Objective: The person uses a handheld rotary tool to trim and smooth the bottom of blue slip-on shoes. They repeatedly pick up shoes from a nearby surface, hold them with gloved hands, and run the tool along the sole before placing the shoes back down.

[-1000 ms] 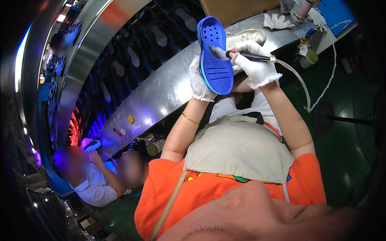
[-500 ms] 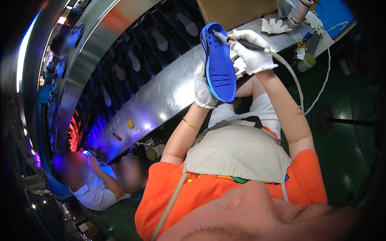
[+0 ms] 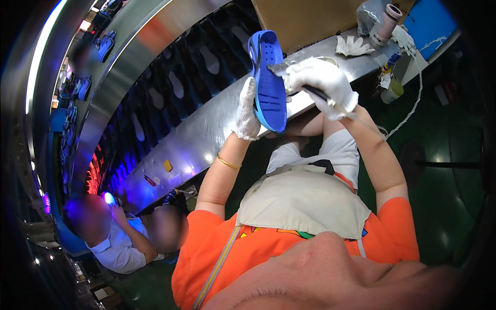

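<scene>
A blue shoe sole [image 3: 269, 98] with a raised rim, small holes toward its far end and slots toward its near end stands tilted over the metal ledge. My left hand [image 3: 246, 114], in a white knit glove, grips it from the left and below. In my white-gloved right hand [image 3: 323, 82] is a brush [image 3: 279, 67] with a dark handle, its grey tip at the sole's right edge, near the middle. A pale hose runs from the handle's rear, blurred near my wrist. The fingers on the sole's underside are hidden.
A conveyor [image 3: 155, 98] carrying several soles runs beyond the metal ledge [image 3: 206, 124]. At the back right are a cardboard box [image 3: 310, 20], a loose glove [image 3: 354, 46], a pink cup [image 3: 387, 23] and a hanging white cord [image 3: 421, 82]. Two people sit at the left, one in a white shirt [image 3: 121, 253].
The sole has shifted left and turned more edge-on. My right hand has drawn the brush from inside the sole's far end down to its right edge, with the wrist turned.
</scene>
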The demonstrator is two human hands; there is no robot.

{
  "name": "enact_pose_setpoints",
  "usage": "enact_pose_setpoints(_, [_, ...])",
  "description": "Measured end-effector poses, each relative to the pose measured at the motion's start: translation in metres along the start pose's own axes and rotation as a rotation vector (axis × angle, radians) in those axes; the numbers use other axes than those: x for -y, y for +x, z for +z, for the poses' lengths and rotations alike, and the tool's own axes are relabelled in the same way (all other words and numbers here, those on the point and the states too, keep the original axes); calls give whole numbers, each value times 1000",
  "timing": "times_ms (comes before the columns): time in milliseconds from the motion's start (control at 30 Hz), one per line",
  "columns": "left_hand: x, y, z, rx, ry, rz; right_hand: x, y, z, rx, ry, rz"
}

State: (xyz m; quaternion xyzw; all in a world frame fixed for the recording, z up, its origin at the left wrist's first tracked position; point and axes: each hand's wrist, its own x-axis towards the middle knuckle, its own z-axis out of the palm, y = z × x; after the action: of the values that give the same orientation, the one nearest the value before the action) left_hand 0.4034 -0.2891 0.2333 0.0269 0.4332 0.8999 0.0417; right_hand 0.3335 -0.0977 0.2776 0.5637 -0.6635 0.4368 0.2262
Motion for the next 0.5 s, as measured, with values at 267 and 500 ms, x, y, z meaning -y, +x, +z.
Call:
enact_pose_setpoints(267, [-109, 33, 32, 204, 175, 198, 29, -10, -25, -202, -16, 157])
enact_pose_setpoints(500, [-335, 174, -15, -93, 2355, 551, 33, -7, -10, -270, 163, 248])
